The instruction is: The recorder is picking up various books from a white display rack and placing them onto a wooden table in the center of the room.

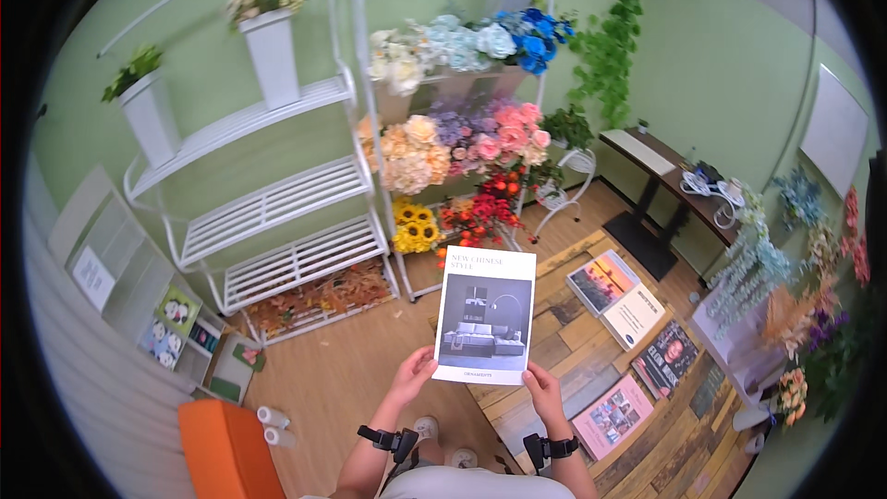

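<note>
A white-covered book (484, 319) with a grey picture of a sofa and an arched lamp is held upright before me, its front facing the camera. My left hand (418, 369) grips its lower left corner, and my right hand (542, 384) grips its lower right corner. Behind and to the right of it, a wooden plank table (547, 333) carries several other books: one with a sunset picture (604, 281), a cream one (634, 315), a dark one with a portrait (665, 358) and a pink one with small photos (613, 416).
White metal racks (291, 239) stand ahead, one holding artificial flowers (416, 152). An orange seat (225, 450) is at lower left beside two white rolls or bottles (272, 417). A narrow dark table (682, 187) stands by the right wall; more flowers (755, 263) fill the right side.
</note>
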`<state>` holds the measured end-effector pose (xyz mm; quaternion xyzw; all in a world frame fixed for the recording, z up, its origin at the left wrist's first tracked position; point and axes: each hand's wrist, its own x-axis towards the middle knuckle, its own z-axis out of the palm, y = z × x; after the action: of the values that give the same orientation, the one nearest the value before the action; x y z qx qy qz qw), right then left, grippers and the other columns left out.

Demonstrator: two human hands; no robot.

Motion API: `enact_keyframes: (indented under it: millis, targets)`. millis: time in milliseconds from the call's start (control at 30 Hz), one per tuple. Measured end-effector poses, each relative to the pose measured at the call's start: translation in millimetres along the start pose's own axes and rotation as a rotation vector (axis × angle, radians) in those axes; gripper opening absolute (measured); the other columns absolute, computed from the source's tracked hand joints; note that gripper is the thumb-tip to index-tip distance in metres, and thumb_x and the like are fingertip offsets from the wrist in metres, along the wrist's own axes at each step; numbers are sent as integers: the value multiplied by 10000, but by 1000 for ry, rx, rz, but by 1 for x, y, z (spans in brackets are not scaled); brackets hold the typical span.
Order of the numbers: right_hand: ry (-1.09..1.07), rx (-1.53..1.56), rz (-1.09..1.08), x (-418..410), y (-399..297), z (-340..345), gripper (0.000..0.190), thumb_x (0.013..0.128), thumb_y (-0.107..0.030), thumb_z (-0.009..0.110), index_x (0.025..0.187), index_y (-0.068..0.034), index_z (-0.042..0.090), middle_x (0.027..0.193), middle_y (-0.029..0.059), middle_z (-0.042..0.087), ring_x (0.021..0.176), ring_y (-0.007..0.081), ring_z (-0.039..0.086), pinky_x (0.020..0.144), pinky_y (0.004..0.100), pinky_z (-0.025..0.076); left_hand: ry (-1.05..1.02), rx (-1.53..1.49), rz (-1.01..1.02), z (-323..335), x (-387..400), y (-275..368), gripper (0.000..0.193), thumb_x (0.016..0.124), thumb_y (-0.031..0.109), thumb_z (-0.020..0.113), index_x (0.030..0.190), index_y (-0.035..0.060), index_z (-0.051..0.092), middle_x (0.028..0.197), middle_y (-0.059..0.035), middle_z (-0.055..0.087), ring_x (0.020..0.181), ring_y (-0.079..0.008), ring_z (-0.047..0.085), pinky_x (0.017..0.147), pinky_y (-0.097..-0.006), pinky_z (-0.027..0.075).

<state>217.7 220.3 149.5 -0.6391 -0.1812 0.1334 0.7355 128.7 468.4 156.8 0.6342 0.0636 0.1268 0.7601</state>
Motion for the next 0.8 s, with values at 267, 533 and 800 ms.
enact_keyframes:
  millis: [267,533,800]
  targets:
    - [-370,19,29,32,4,108,378,849,-154,516,1160,49,447,1071,86,539,961,125,502,843,248,386,374,38,104,-83,-82,25,393,837,141,529,1181,-3,409,1032,-56,519,905,-105,503,806,-245,409]
    - [-585,17,26,49,7,220,383,847,-155,522,1159,52,446,1058,81,544,947,118,501,830,241,390,589,33,156,-165,-128,44,399,830,148,541,1178,-3,415,1002,-52,533,885,-100,508,793,-238,412]
    - [-700,-53,15,60,6,321,383,848,-169,522,1152,53,452,1051,81,548,934,120,506,816,242,396,714,26,204,-242,-159,63,399,833,154,538,1176,-5,412,1005,-59,537,906,-108,509,799,-244,410]
